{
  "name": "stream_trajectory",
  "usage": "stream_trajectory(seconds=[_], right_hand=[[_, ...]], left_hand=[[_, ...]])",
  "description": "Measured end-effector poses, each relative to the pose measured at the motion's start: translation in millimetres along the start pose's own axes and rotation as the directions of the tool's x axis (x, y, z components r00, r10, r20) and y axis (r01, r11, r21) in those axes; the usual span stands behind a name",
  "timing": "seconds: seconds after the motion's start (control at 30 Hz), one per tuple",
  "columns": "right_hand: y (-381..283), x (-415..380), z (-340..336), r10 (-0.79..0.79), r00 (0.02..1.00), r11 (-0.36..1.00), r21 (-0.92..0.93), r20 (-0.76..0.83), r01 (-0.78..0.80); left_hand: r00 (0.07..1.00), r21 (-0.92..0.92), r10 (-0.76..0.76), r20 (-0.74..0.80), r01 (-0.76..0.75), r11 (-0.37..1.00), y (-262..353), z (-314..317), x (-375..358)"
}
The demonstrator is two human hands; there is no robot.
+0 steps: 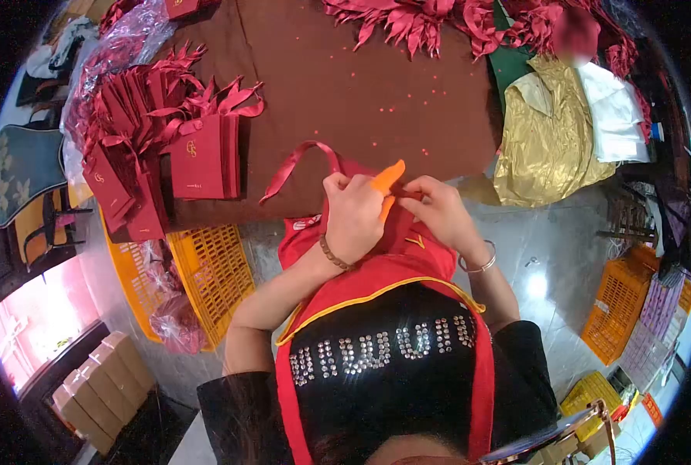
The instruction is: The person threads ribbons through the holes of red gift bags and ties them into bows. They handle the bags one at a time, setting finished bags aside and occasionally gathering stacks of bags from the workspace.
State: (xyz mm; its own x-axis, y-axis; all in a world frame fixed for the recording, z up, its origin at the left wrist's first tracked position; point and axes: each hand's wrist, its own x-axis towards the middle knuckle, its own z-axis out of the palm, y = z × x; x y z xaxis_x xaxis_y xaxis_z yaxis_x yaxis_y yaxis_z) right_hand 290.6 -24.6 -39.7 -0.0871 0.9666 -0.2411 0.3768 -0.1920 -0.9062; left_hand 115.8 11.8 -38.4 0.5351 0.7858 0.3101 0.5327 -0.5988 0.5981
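My left hand (353,215), with a brown bead bracelet at the wrist, is closed at the table's front edge on a dark red gift bag (396,231). Orange finger covers (390,177) show at its index finger and thumb. Close on the right, my right hand (440,213), wearing a bangle, pinches with thumb and forefinger at the same bag; what lies between those fingertips is too small to make out. A red ribbon (290,168) curls from the bag leftward over the brown tablecloth. The bag is partly hidden by my hands.
Dark red bags with ribbons (206,159) stand in a cluster on the left of the brown table (299,85). More red ribbons (407,23) lie at the back. Gold wrapping (543,147) hangs at the right corner. Orange crates (210,267) stand below on the left.
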Motion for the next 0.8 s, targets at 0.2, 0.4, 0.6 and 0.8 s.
stream_trajectory(seconds=[0.2,0.4,0.6,0.8], right_hand=[[-5,-1,-6,-0.06,0.997,0.998,-0.004,0.042,0.06],[-11,-2,-6,-0.035,0.995,0.996,0.09,0.094,0.026],[-23,-4,-3,-0.104,0.992,0.994,0.036,0.075,0.101],[-28,-1,11,-0.25,0.966,0.966,-0.057,0.067,0.254]], left_hand=[[0.982,0.179,0.188,-0.011,-0.183,0.967,4,-3,5],[0.985,0.042,0.15,0.081,-0.154,0.987,-24,-24,16],[0.957,0.125,0.269,0.112,-0.282,0.951,-24,-26,11],[0.777,-0.103,-0.084,0.623,0.188,0.977,-39,-57,37]])
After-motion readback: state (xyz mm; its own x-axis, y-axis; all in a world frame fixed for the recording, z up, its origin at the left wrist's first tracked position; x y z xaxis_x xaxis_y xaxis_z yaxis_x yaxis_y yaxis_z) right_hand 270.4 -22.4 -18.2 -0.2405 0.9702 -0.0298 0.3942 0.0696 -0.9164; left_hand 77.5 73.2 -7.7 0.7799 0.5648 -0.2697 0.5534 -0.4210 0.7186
